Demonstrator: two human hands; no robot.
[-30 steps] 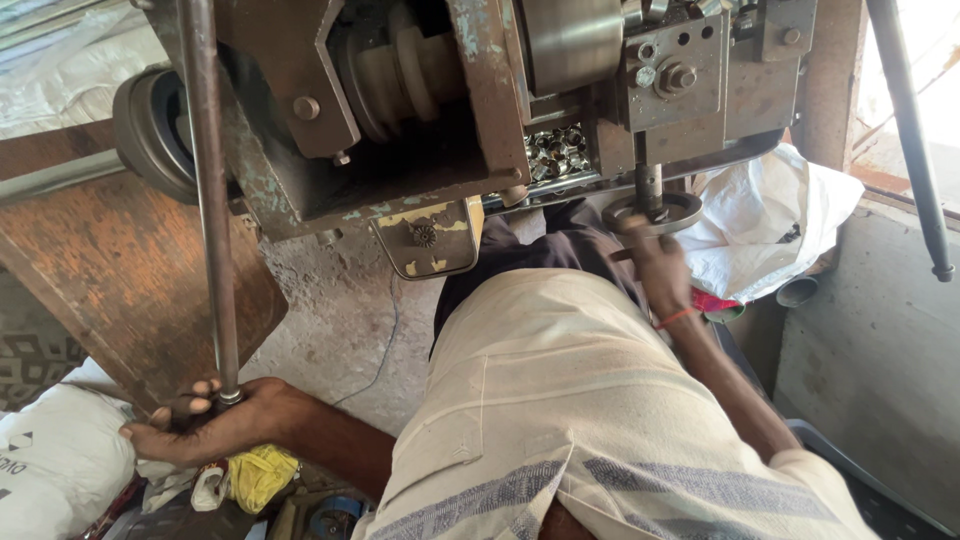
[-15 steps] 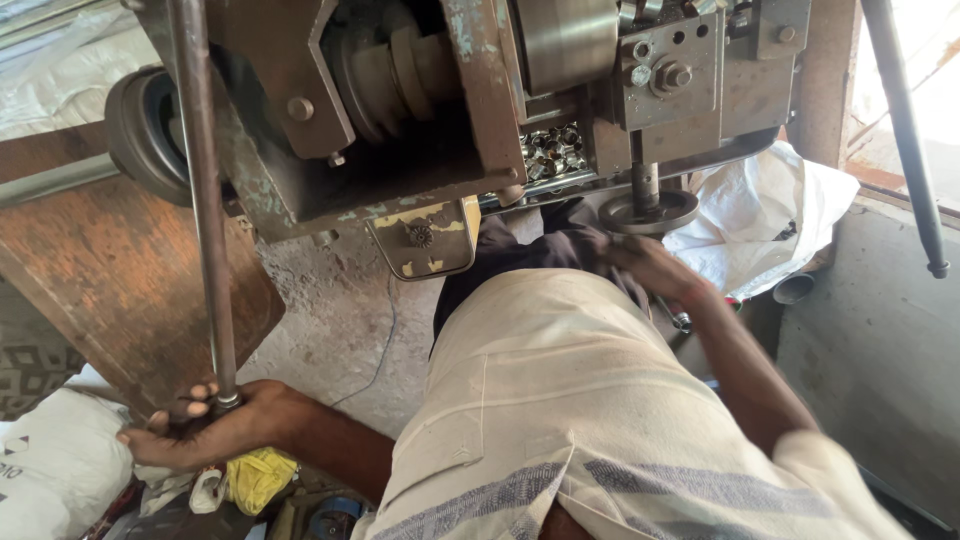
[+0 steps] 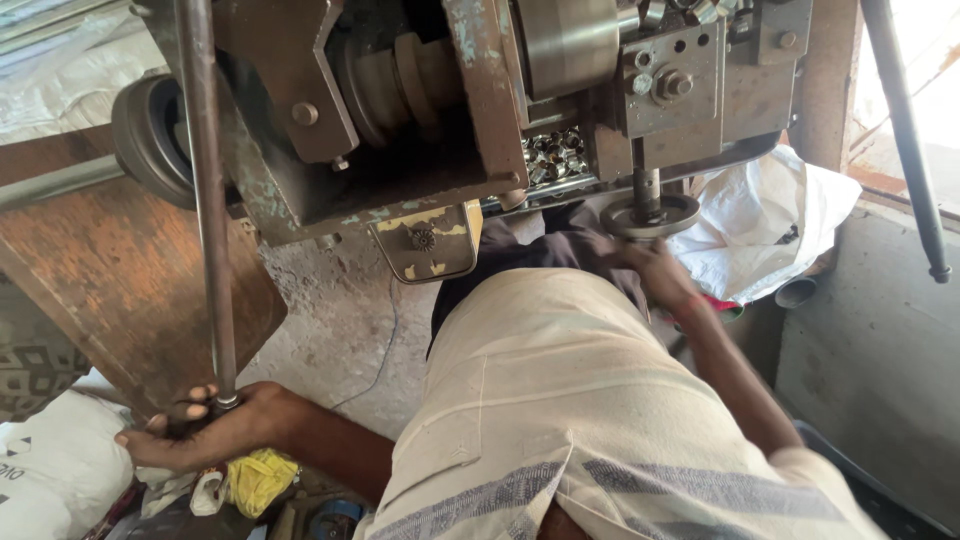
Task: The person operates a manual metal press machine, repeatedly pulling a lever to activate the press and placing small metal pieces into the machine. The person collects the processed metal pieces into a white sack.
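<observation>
My left hand (image 3: 205,428) is closed around the lower end of a long vertical steel lever rod (image 3: 205,200) at the lower left. My right hand (image 3: 648,268) reaches forward past my lap to the round die plate (image 3: 652,215) under the punch shaft (image 3: 646,185) of a rusty press machine (image 3: 450,110). Its fingers lie at the plate's near edge, and what they hold is hidden. Several small shiny metal parts (image 3: 550,155) sit in a recess of the machine just left of the punch.
A rusty brown metal sheet (image 3: 110,290) leans at the left. White sacks lie at the lower left (image 3: 55,470) and behind the press at the right (image 3: 765,230). A yellow cloth (image 3: 258,478) lies by my left wrist. A second dark rod (image 3: 905,140) slants down the right edge.
My right hand has drawn back a little from under the punch toward the plate's near edge. My left hand stays on the lever rod.
</observation>
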